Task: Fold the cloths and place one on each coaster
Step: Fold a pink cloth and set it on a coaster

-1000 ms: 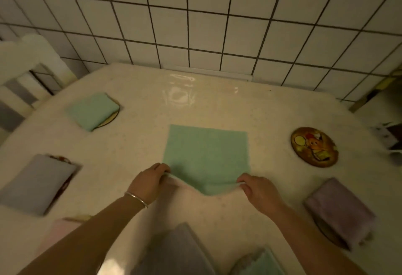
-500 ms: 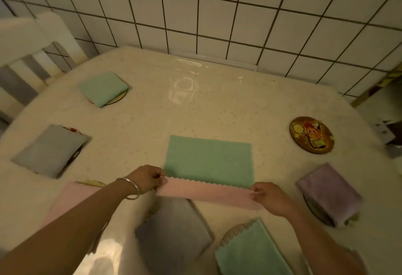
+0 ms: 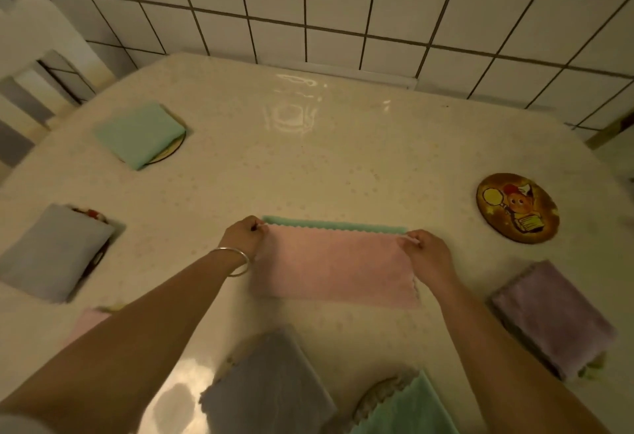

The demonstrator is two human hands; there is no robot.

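A cloth with a green face and a pink underside [image 3: 334,267] lies folded in half on the table's middle, pink side up, with a thin green strip showing along its far edge. My left hand [image 3: 245,236] pinches its far left corner and my right hand [image 3: 425,248] pinches its far right corner. A round brown coaster with a cartoon picture [image 3: 517,207] sits bare at the right. Folded cloths rest on other coasters: green [image 3: 139,135] far left, grey [image 3: 51,251] left, purple [image 3: 552,318] right, grey [image 3: 267,385] and green [image 3: 408,409] near me.
The cream table [image 3: 308,159] stands against a white tiled wall [image 3: 343,4]. A white chair back [image 3: 37,56] stands at the far left. A pink folded cloth [image 3: 87,322] peeks out beneath my left forearm.
Both hands lifted the cloth's near edge and carried it away from me over the green face, so the pink underside now covers almost all of it.
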